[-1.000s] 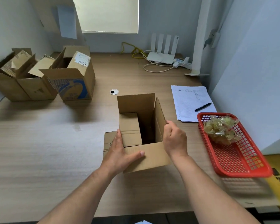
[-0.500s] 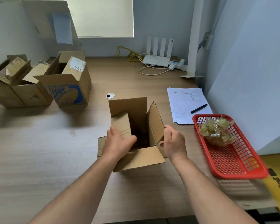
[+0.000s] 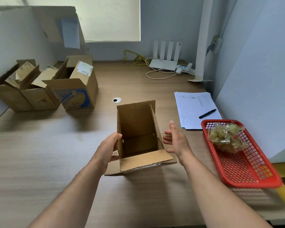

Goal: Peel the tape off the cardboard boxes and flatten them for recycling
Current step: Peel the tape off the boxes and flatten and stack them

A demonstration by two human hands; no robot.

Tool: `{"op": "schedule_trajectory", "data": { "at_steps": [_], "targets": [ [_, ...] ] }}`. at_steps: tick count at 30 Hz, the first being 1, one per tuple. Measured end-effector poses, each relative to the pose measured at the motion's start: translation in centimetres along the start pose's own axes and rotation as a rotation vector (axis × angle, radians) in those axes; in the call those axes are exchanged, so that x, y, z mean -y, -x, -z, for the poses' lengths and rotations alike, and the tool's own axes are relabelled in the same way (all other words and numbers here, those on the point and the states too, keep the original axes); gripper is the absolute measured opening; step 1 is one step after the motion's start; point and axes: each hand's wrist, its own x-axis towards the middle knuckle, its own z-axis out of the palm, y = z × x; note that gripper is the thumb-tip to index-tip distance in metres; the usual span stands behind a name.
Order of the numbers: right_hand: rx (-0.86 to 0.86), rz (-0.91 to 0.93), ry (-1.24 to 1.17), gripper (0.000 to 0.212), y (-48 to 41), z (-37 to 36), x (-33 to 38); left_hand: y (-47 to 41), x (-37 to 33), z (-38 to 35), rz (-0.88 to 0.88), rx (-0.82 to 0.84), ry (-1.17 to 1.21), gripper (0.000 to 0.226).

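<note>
Brown corrugated cardboard box (image 3: 135,122), open-topped, stands mid-frame on the wooden table (image 3: 39,162). Left grip (image 3: 108,146) clasps its left wall; right grip (image 3: 176,139) is spread apart just beside the right wall. Probably light and bendable; press opposite walls.

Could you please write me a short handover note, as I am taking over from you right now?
Left grip holds the open box by its left wall, thumb at the rim. Right grip is open beside the right wall, holding nothing.
The box stands upright mid-desk, top flaps spread, bottom closed. A blue-printed box and plain boxes stand far left, opened, not flattened. The red basket on the right holds a crumpled wad, seemingly peeled tape.
Done: this box's top is open.
Left: free its bottom, flatten it, then do the others.
</note>
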Motion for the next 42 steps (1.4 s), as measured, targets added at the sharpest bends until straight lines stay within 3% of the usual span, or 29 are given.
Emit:
{"op": "schedule_trajectory", "data": {
  "at_steps": [3,8,11,17,20,31,36,42],
  "targets": [
    [0.092,-0.137,-0.062,0.073,0.2,-0.1,-0.6,0.1,0.4,0.0,0.026,0.064,0.050,0.039],
    [0.151,-0.192,-0.163,0.077,0.4,-0.4,-1.0,-0.7,0.6,0.1,0.163,0.081,0.142,0.094],
    [0.186,-0.189,-0.210,0.073,0.6,-0.2,-0.6,-0.8,0.2,0.0,0.179,0.078,0.212,0.094],
    [0.198,-0.100,-0.571,0.076,0.3,0.7,0.9,-1.1,-0.7,0.2,0.033,0.133,0.339,0.105],
    [0.150,-0.086,-0.541,0.078,-0.4,0.8,1.0,-1.2,-0.7,0.0,-0.019,0.118,0.392,0.100],
    [0.128,-0.214,-0.418,0.069,-1.1,0.8,-1.8,-2.0,0.6,-0.7,0.002,0.100,0.144,0.081],
    [0.263,-0.269,-0.335,0.081,-1.2,0.8,-2.4,-1.7,0.3,-1.2,0.056,0.151,0.057,0.099],
    [0.384,-0.213,-0.468,0.072,-1.2,0.4,-1.7,-1.2,-0.6,-1.2,0.076,0.195,0.045,0.100]
  ]
}}
